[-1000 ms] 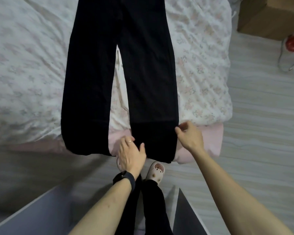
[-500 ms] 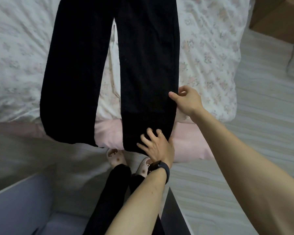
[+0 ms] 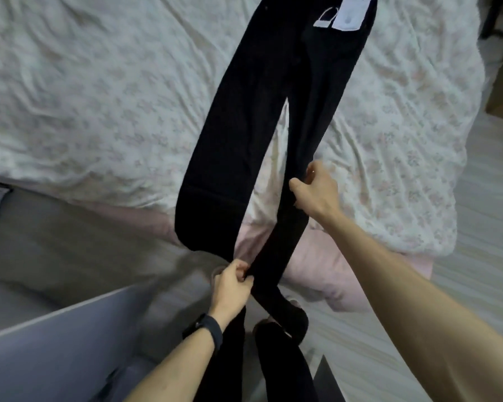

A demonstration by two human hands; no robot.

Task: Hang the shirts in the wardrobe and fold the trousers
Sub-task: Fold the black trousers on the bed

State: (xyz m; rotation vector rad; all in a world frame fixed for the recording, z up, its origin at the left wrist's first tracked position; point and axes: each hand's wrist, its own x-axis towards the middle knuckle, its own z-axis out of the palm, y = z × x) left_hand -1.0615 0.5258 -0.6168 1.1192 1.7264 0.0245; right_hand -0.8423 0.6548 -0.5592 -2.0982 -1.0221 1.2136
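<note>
Black trousers flat lengthwise on bed, white-labelled waist toward far edge, cuffs over near edge. Left hand: fingers pinching bunched right-side leg near cuff. Right hand: fingers curled round same leg, higher up.

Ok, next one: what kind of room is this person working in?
Most likely a home bedroom. A bed with a floral sheet fills most of the view. Black trousers lie spread on it, with the left hand and right hand gripping one leg. A pale plank floor runs alongside.
</note>
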